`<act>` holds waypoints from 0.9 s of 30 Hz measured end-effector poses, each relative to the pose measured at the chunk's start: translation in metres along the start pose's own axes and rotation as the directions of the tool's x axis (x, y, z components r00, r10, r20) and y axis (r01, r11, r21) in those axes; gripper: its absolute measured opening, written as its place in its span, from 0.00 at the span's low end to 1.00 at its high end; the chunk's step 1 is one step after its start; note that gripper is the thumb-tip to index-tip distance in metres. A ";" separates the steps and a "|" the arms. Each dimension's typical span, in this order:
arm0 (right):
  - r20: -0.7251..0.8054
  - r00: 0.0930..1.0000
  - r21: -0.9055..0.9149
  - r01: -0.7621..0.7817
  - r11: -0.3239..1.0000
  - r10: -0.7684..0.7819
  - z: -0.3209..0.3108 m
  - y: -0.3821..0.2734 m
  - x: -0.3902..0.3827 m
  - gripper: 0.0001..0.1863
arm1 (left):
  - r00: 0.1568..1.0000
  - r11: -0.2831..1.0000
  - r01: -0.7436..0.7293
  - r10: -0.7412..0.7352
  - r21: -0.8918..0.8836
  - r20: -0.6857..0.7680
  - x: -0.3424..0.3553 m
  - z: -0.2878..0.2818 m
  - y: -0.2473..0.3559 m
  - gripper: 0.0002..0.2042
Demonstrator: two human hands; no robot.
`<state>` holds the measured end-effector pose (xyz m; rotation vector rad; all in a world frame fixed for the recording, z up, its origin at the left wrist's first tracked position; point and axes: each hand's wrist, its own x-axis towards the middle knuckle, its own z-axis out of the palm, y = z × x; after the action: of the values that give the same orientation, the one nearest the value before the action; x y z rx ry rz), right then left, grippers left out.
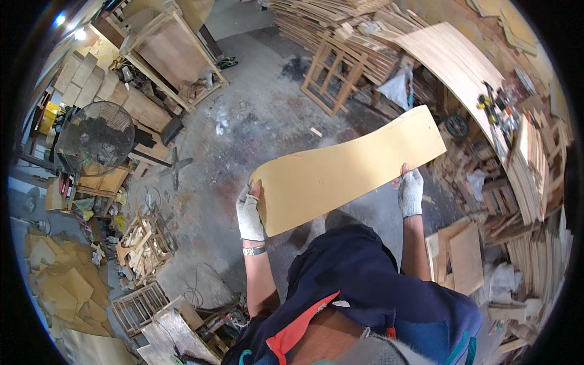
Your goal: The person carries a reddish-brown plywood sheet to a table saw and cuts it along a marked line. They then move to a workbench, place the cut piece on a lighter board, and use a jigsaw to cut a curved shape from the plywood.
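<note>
A long tan board (347, 176), thin and flat like cardboard or fibreboard, is held out in front of me above the floor. Its far edge curves in a wave, while the near edge runs nearly straight. At its left end my left hand (249, 212), in a white fingerless glove, grips the edge with the thumb on top. My right hand (410, 190), gloved the same way, closes on the near edge toward the right end. The fingers beneath the board are hidden. Apart from the board, neither hand touches anything.
A standing fan (96, 139) is at the left, near a wooden frame cabinet (173, 55). A small wooden frame (333, 73) leans by stacked slats at the back. Tools (496, 112) lie on a long board (453, 61) at right. Scrap wood (145, 246) sits at lower left.
</note>
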<state>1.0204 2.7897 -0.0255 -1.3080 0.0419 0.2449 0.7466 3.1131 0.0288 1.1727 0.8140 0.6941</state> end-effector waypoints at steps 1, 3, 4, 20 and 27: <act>0.035 0.999 0.044 0.023 0.999 -0.025 0.019 0.006 0.026 0.15 | 0.999 0.999 0.034 -0.035 -0.041 -0.007 0.028 0.004 -0.001 0.15; 0.123 0.991 0.119 0.041 0.992 -0.056 0.058 0.015 0.072 0.15 | 0.992 0.985 0.110 -0.117 -0.131 -0.046 0.071 0.001 -0.011 0.16; 0.116 0.992 0.129 0.035 0.991 -0.050 0.090 0.009 0.092 0.16 | 0.985 0.970 0.145 -0.159 -0.197 -0.062 0.092 0.003 -0.012 0.17; 0.665 0.743 -0.170 0.053 0.984 0.075 0.492 0.029 0.352 0.23 | 0.967 0.986 0.111 -0.078 0.127 -0.243 0.370 -0.028 -0.078 0.23; 0.467 0.884 -0.125 0.069 0.990 -0.003 0.610 0.017 0.476 0.26 | 0.857 0.817 0.164 -0.395 -0.553 -0.330 0.587 -0.024 -0.053 0.29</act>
<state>1.4147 3.4526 0.0388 -1.3559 -0.4169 0.5344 1.0452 3.5950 -0.1351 0.3944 1.0716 0.8626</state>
